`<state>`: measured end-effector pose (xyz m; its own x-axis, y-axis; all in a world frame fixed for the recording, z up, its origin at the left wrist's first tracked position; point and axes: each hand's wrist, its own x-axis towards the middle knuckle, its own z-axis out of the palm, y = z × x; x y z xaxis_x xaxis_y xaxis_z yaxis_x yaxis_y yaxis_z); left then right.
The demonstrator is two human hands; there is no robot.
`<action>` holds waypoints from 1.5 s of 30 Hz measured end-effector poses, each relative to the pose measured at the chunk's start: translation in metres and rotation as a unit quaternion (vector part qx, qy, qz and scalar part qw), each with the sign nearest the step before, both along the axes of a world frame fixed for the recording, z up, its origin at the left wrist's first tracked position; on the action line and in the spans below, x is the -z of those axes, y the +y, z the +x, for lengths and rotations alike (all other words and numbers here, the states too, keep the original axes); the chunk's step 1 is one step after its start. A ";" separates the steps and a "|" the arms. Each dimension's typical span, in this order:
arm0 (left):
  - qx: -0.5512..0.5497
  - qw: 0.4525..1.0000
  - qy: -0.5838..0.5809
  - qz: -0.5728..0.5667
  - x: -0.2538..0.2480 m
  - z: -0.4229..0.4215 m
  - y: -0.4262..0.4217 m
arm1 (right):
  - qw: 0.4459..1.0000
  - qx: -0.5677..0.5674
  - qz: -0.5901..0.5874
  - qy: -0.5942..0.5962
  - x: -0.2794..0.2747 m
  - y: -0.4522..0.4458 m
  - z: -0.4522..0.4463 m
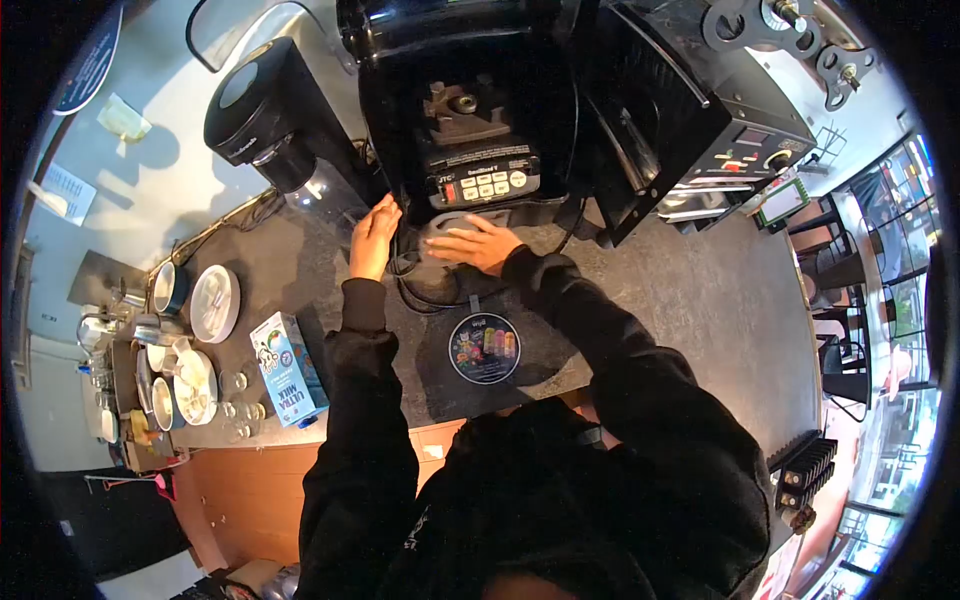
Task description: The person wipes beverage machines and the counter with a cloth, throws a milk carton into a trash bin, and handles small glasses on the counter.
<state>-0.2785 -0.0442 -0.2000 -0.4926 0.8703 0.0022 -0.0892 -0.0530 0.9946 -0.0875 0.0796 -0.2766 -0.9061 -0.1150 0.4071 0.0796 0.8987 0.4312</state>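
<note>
A black blender base [485, 180] with a JTC button panel stands under a raised black cover [455, 30]. My left hand [373, 240] is at the front left edge of the base, fingers stretched upward against it; a black cable [425, 305] loops beside it. My right hand [475, 245] lies with spread fingers on the dark grey front part below the buttons. Neither hand visibly grips anything, though the left fingertips are partly hidden at the edge. Nearer to me, a round printed mat [484, 348] lies on the dark counter [700, 320].
A black coffee grinder [265, 115] stands left of the blender, and a black machine with a control panel [745, 150] at right. A blue milk carton [288, 368] lies on the left, near white bowls [215, 303] and small glasses [240, 415]. Chairs [845, 350] stand beyond the right edge.
</note>
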 end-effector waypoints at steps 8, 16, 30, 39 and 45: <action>-0.022 1.000 -0.012 -0.012 -0.001 0.004 0.002 | 0.997 0.004 -0.033 -0.067 -0.003 0.030 0.067; -0.047 0.993 0.111 -0.018 0.013 0.003 0.001 | 0.975 0.159 -0.124 -0.092 -0.025 0.005 0.104; -0.216 0.942 0.255 0.037 -0.040 0.051 -0.008 | 0.889 0.271 -0.367 0.025 -0.009 -0.074 0.143; -0.301 0.849 0.298 0.315 -0.159 0.063 -0.047 | 0.874 0.055 -0.432 0.217 -0.170 -0.055 0.132; -0.344 0.665 0.531 0.396 -0.291 0.098 -0.060 | 0.863 -0.096 -0.108 0.485 -0.343 -0.065 0.116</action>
<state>-0.1802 -0.1047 0.0912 -0.1277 -0.0423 0.9909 0.9586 -0.2618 0.1123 0.0287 0.0150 0.0663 -0.1004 -0.0512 0.9936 0.1495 0.9866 0.0659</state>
